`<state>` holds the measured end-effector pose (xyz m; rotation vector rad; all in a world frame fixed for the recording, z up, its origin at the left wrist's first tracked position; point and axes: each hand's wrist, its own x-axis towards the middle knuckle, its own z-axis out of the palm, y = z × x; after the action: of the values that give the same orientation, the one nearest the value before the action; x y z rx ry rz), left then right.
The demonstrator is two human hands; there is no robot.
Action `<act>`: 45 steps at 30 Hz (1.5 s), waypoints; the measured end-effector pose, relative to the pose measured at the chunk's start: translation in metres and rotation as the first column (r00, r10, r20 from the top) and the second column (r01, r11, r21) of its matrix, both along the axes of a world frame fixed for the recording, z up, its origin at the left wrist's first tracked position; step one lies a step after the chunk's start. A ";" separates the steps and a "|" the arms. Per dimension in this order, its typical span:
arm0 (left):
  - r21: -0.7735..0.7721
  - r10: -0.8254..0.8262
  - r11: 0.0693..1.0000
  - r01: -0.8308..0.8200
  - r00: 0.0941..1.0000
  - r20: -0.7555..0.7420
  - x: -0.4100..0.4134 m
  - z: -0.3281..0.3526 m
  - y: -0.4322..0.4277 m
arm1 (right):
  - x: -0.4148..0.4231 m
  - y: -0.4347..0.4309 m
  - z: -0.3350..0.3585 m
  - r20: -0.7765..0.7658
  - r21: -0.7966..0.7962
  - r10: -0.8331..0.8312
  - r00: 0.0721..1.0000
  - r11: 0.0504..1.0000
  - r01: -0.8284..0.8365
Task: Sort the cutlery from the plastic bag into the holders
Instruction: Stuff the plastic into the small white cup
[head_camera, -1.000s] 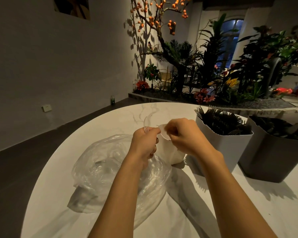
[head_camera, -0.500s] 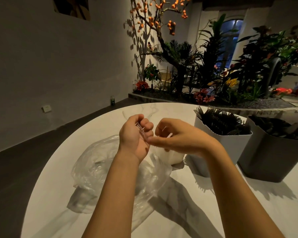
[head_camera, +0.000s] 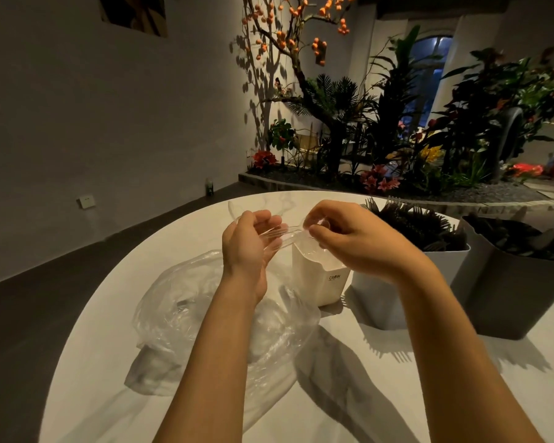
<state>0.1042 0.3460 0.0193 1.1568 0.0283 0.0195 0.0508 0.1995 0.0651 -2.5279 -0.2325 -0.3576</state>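
Observation:
A clear plastic bag [head_camera: 186,318] lies crumpled on the round white table [head_camera: 93,394]. Above it, my left hand [head_camera: 247,247] holds clear plastic cutlery [head_camera: 280,235] across its palm, fingers curled around the pieces. My right hand [head_camera: 349,241] pinches the end of one clear piece over the small white holder [head_camera: 317,279]. To the right stand a light grey holder [head_camera: 435,273] full of black forks and a dark grey holder [head_camera: 512,292] with black cutlery.
Behind the table's far edge runs a planted bed [head_camera: 397,148] with flowers and a tree. A grey wall and dark floor lie to the left. The bare tabletop extends toward me between my forearms.
My left hand has opened its palm upward with the clear cutlery. My right hand has moved right and now pinches one piece above the white holder, which shows more fully.

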 end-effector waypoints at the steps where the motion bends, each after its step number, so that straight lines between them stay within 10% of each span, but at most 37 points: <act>1: 0.113 0.029 0.993 -0.036 0.998 0.056 0.001 -0.001 0.000 | -0.002 -0.004 0.002 -0.026 -0.011 0.003 1.000 1.000 -0.004; 7: 0.665 -0.425 0.729 0.160 0.868 0.258 -0.016 -0.007 -0.006 | -0.005 -0.005 0.004 -0.062 0.013 0.050 0.997 0.999 -0.050; 15: 0.605 -0.543 0.695 0.388 0.835 0.088 -0.019 -0.001 -0.006 | -0.001 -0.011 0.000 -0.051 0.107 0.099 0.994 0.990 -0.093; 22: 0.817 -0.429 0.571 0.075 0.876 0.220 -0.011 -0.012 -0.010 | 0.000 0.004 -0.003 0.023 0.016 0.027 0.999 1.000 -0.027; 34: 0.445 -0.364 0.864 0.234 0.902 0.232 -0.004 -0.011 -0.008 | 0.013 -0.009 -0.009 0.225 0.193 -0.228 0.947 0.963 0.186; 45: 0.520 -0.163 0.850 -0.086 0.895 0.415 0.001 -0.026 -0.019 | 0.019 -0.006 -0.018 0.287 0.193 -0.232 0.930 0.964 0.181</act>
<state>0.1050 0.3271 -0.0067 1.6856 -0.4383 0.2735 0.0702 0.1935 0.0467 -2.3299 -0.0485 -0.8239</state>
